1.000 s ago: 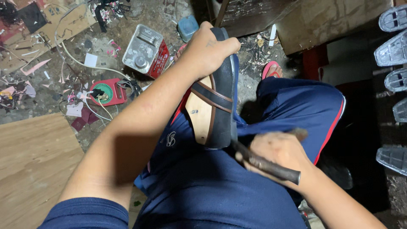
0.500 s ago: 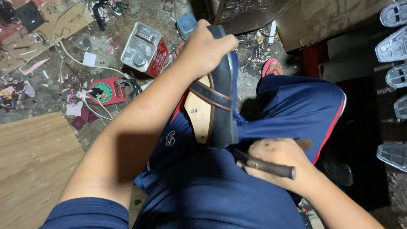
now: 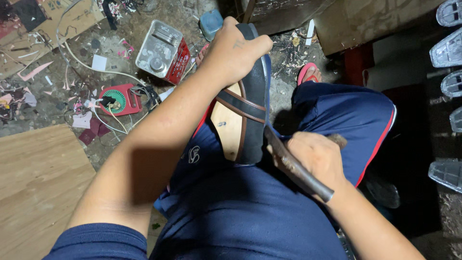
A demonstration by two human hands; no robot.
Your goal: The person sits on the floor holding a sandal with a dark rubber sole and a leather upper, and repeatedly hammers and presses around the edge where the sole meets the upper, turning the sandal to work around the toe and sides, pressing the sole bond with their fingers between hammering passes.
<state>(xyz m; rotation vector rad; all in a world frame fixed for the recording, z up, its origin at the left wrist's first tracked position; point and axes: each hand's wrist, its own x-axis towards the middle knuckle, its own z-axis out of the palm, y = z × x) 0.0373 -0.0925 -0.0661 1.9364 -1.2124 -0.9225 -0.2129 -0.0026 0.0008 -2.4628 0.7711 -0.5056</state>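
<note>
A sandal [image 3: 243,120] with a tan insole, dark crossed straps and a black sole stands on edge on my lap. My left hand [image 3: 236,50] grips its far end from above. My right hand [image 3: 313,156] is closed around a dark metal hand tool [image 3: 296,166]. The tool's thin tip rests against the sole's edge near the heel end. My legs in blue trousers [image 3: 250,216] lie under the sandal.
On the littered floor to the left lie a square metal can [image 3: 161,48], a red device with a green round grille [image 3: 118,98] with white wires, and scraps. A wooden board [image 3: 38,183] lies at lower left. Grey shoe soles [image 3: 450,48] line the right edge.
My right hand with the tool has moved up a little along the sole's edge. My left hand keeps its hold on the sandal's far end.
</note>
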